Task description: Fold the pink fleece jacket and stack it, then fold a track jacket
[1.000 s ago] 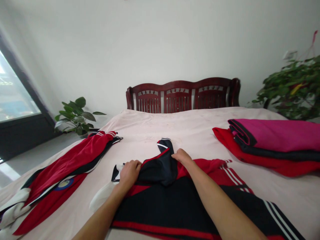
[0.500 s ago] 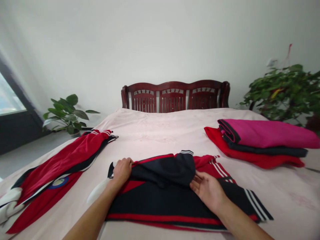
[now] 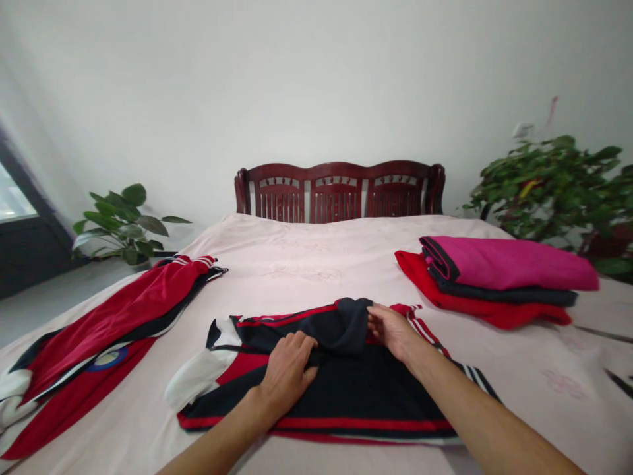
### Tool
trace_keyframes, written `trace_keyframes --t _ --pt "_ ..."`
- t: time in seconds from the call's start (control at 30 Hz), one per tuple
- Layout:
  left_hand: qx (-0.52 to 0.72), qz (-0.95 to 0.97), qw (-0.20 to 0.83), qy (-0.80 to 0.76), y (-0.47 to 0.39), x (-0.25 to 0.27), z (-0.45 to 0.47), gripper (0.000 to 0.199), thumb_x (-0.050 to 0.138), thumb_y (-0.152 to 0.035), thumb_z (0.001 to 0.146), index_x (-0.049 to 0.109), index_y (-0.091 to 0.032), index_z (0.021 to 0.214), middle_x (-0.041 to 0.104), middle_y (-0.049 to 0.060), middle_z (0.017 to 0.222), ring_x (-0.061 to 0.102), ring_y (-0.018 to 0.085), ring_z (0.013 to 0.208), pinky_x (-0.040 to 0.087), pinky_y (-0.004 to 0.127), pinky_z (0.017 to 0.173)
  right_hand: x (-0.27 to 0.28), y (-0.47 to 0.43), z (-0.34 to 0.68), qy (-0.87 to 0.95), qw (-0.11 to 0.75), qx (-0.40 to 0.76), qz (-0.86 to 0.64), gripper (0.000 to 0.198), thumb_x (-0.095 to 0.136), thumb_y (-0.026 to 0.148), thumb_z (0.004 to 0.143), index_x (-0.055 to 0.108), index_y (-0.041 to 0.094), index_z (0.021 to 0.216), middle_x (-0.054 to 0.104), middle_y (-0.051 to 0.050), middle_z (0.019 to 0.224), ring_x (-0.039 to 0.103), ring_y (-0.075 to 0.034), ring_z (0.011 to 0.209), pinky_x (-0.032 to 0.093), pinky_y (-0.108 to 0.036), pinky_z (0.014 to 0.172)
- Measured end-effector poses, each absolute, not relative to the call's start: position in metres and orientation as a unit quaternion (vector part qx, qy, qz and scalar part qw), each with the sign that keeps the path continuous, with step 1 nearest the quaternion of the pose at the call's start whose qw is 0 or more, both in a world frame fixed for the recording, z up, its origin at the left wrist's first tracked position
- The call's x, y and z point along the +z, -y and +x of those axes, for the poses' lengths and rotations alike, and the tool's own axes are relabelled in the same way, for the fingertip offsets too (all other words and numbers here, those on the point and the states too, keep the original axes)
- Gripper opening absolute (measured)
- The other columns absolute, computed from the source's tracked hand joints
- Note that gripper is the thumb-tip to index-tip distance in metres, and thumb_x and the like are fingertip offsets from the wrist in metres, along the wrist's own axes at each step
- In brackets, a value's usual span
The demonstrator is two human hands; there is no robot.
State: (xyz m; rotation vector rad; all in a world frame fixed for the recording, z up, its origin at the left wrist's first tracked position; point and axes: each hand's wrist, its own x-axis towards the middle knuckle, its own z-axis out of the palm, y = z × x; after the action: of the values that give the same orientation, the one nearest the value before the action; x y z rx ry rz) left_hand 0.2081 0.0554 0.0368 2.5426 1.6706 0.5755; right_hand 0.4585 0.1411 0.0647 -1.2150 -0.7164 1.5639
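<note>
A navy, red and white tracksuit jacket (image 3: 366,389) lies folded lengthwise in front of me, with red piping along its near edge. One navy sleeve (image 3: 341,326) is turned back across its top and bunched up. My left hand (image 3: 291,369) rests palm down on the middle of the jacket, its fingertips against the sleeve and its thumb apart. At the sleeve's bunched right end, my right hand (image 3: 393,330) pinches the cloth between thumb and fingers. The jacket's right end is partly behind my right forearm.
A second red and navy jacket (image 3: 113,323) lies stretched out on the left. At right stands a folded pile with a magenta piece (image 3: 519,262) on top. Pink bedding (image 3: 316,254) covers the bed up to a dark wooden headboard (image 3: 336,191). Plants flank it.
My left hand has left the jacket's left end and moved right onto its middle. My right hand has shifted up to the sleeve's end, which is now more bunched. The view has turned slightly right.
</note>
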Motion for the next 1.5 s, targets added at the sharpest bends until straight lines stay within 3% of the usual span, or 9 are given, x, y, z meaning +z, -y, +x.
trace_keyframes --t 0.2,0.37,0.57,0.67,0.83,1.0,1.1,1.27,1.5 --pt "0.189 0.853 0.024 -0.485 -0.042 0.048 0.190 0.029 0.054 -0.013 0.085 0.063 -0.027 0.108 0.060 0.003 0.099 0.053 0.022 0.094 0.039 0.038 0.084 0.071 -0.127 0.500 0.260 0.685 0.567 -0.376 0.013 0.065 0.015 0.073 0.061 0.024 0.082 0.071 0.004 0.078 0.067 -0.012 0.076 0.056 -0.023 0.074" --pt "0.129 0.880 0.053 -0.455 -0.030 0.045 0.185 0.039 0.055 -0.010 0.081 0.063 -0.028 0.115 0.062 0.004 0.104 0.055 0.022 0.096 0.041 0.037 0.085 0.050 -0.136 0.535 0.182 0.603 0.564 -0.534 0.006 0.056 0.022 0.085 0.061 0.024 0.084 0.073 -0.003 0.076 0.072 -0.021 0.078 0.061 -0.038 0.073" --pt "0.194 0.822 0.155 -0.512 -0.051 0.058 0.167 0.022 0.054 -0.038 0.094 0.069 -0.027 0.106 0.067 0.002 0.101 0.063 0.019 0.094 0.047 0.030 0.086 0.046 -0.153 0.535 0.182 0.605 0.507 -0.586 0.009 0.065 0.018 0.082 0.060 0.022 0.088 0.071 -0.001 0.070 0.069 -0.019 0.066 0.057 -0.029 0.056" --pt "0.215 0.720 0.071 -0.656 -0.074 0.063 0.145 0.032 0.048 -0.036 0.097 0.065 -0.022 0.120 0.065 0.009 0.115 0.063 0.022 0.102 0.048 0.033 0.090 0.052 -0.155 0.533 0.207 0.611 0.490 -0.587 0.011 0.067 0.019 0.080 0.062 0.021 0.091 0.072 -0.001 0.072 0.068 -0.017 0.062 0.055 -0.026 0.053" --pt "0.054 0.653 -0.045 -0.754 -0.096 0.045 0.121 0.048 0.048 -0.046 0.096 0.058 -0.021 0.135 0.059 0.016 0.134 0.055 0.036 0.121 0.046 0.047 0.096 0.050 -0.158 0.536 0.272 0.615 0.450 -0.587 0.016 0.065 0.018 0.078 0.065 0.021 0.093 0.076 -0.004 0.089 0.072 -0.018 0.082 0.059 -0.028 0.067" --pt "0.032 0.649 -0.060 -0.758 -0.096 0.028 0.113 0.054 0.046 -0.044 0.098 0.048 -0.021 0.146 0.051 0.015 0.148 0.049 0.036 0.129 0.043 0.048 0.102 0.042 -0.155 0.562 0.326 0.569 0.349 -0.669 0.045 0.072 0.012 0.063 0.068 0.014 0.107 0.073 -0.015 0.110 0.063 -0.035 0.114 0.052 -0.048 0.097" --pt "0.043 0.636 -0.085 -0.766 -0.095 0.035 0.124 0.052 0.047 -0.042 0.097 0.051 -0.019 0.144 0.049 0.016 0.150 0.049 0.036 0.130 0.042 0.048 0.103 0.051 -0.148 0.567 0.448 0.502 0.172 -0.719 0.055 0.065 0.020 0.074 0.061 0.014 0.128 0.060 -0.018 0.137 0.048 -0.037 0.134 0.034 -0.053 0.114" --pt "0.105 0.708 -0.097 -0.692 -0.096 0.034 0.169 0.054 0.037 -0.050 0.100 0.049 -0.024 0.146 0.045 0.012 0.155 0.038 0.032 0.144 0.029 0.048 0.116 0.061 -0.142 0.533 0.729 0.313 -0.114 -0.598 0.052 0.035 0.036 0.097 0.051 0.014 0.142 0.050 -0.015 0.150 0.040 -0.028 0.142 0.031 -0.047 0.118" --pt "0.080 0.726 -0.057 -0.681 -0.105 -0.002 0.171 0.062 0.039 -0.057 0.098 0.039 -0.030 0.153 0.036 0.014 0.161 0.031 0.035 0.148 0.026 0.058 0.116 0.014 -0.152 0.528 0.735 0.024 -0.060 -0.675 0.061 0.033 0.046 0.097 0.039 0.023 0.153 0.032 -0.004 0.162 0.026 -0.034 0.149 0.030 -0.058 0.116"
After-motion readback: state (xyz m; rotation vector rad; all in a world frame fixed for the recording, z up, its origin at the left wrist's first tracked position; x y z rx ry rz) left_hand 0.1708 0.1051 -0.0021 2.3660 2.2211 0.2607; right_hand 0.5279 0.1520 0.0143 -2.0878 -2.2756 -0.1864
